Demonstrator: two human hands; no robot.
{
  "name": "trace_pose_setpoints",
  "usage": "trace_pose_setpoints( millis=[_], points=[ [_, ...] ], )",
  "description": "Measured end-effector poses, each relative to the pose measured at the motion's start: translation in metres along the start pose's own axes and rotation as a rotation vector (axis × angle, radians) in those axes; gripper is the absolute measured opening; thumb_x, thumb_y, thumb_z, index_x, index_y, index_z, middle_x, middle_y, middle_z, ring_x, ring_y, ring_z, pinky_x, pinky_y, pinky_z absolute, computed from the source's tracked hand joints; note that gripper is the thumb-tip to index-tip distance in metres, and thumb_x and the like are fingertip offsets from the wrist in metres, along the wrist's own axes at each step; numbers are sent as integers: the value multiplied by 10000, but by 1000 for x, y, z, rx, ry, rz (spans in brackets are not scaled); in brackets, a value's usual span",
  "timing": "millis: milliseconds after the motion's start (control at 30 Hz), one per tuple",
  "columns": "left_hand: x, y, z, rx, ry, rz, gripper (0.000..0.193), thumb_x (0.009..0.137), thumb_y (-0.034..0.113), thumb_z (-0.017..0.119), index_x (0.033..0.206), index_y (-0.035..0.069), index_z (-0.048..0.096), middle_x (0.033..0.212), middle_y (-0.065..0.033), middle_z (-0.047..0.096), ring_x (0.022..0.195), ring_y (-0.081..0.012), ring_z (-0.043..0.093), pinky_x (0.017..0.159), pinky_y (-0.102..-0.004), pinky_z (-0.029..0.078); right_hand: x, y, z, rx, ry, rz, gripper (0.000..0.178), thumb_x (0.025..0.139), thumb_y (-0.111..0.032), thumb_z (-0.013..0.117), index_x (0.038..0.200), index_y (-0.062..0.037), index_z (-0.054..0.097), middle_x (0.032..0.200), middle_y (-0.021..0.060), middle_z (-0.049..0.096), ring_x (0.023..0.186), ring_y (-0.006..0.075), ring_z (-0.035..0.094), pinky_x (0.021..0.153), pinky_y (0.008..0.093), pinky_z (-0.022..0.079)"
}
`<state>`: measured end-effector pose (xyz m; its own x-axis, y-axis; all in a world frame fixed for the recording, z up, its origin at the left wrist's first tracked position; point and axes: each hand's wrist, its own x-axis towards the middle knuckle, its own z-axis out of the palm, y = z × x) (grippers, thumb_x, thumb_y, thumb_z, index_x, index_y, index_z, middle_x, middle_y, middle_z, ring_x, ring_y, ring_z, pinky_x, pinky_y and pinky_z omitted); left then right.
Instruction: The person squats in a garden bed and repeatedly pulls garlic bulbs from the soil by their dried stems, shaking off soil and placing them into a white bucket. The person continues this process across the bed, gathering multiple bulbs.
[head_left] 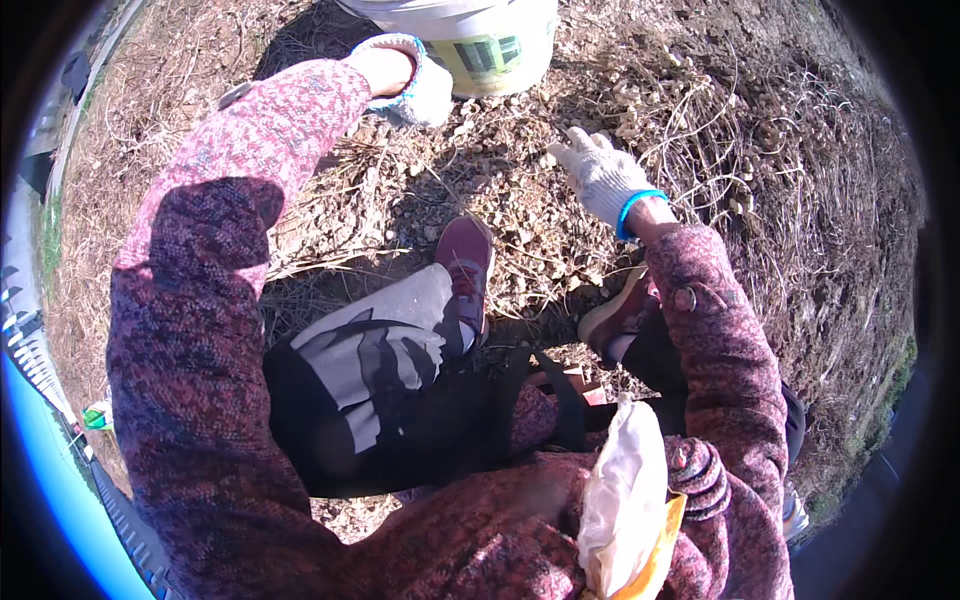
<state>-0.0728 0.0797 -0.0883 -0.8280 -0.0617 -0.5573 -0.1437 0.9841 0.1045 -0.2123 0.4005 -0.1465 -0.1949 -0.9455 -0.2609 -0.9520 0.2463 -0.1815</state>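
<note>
My gloved left hand (405,80) rests against the lower left side of the white bucket (470,40), its grip hidden from me. My gloved right hand (600,175), fingers loosely closed on nothing I can see, touches dry roots (700,130) just below-right of the bucket.

knit cloth gloves (603,176), smooth plastic bucket (480,40), rough dry straw (760,150)

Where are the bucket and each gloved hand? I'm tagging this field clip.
white bucket (490,45): head view, on its front wall near the green label.
left hand (415,85): head view, on the glove's cuff beside the bucket.
right hand (600,172): head view, on the back of the knit glove.
</note>
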Motion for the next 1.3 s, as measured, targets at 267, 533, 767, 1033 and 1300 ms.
trace_pose_setpoints(
  millis=[267, 533, 767, 1033, 1300],
  points=[
    [71, 32, 123, -767, -18, -226, 362, 928, 95, 425, 1240, 85, 608, 1157, -183, 666, 1078, -360, 641, 944, -426, 502, 55, -9, 71, -130, 24, -76, 169, 859, -141, 606, 1022, -108, 636, 1045, 103, 647, 1059, 279, 600, 875, 381, 512],
    [90, 32, 156, -474, 66, -189, 440, 897, 116, 499, 1325, 102, 602, 1019, -163, 704, 917, -346, 681, 814, -433, 544, 64, 24, 72, 246, 54, 50, 158, 780, -132, 634, 932, -90, 643, 994, 190, 621, 903, 392, 646, 780, 496, 538],
    [107, 44, 146, -242, -14, -217, 316, 915, 213, 528, 1181, 59, 599, 1108, -199, 657, 1035, -375, 644, 879, -471, 515, 115, 74, 57, 256, 105, 238, 301, 827, -207, 656, 1105, -92, 673, 1106, 228, 639, 1005, 383, 664, 882, 466, 539],
    [119, 30, 170, -257, 85, -278, 221, 861, 195, 553, 913, 35, 696, 933, -195, 693, 871, -362, 671, 772, -451, 537, 179, 90, 79, 226, 18, 382, 358, 891, -332, 609, 1179, -131, 674, 1096, 181, 706, 1025, 355, 676, 904, 457, 535],
    [45, -25, 163, -1880, 319, -194, 195, 983, 178, 609, 1066, 18, 681, 881, -30, 655, 744, -98, 594, 653, -235, 498, 178, 93, 101, 101, 100, 202, 157, 863, -267, 698, 916, -119, 706, 918, 145, 692, 900, 331, 683, 784, 441, 541]
  ],
)
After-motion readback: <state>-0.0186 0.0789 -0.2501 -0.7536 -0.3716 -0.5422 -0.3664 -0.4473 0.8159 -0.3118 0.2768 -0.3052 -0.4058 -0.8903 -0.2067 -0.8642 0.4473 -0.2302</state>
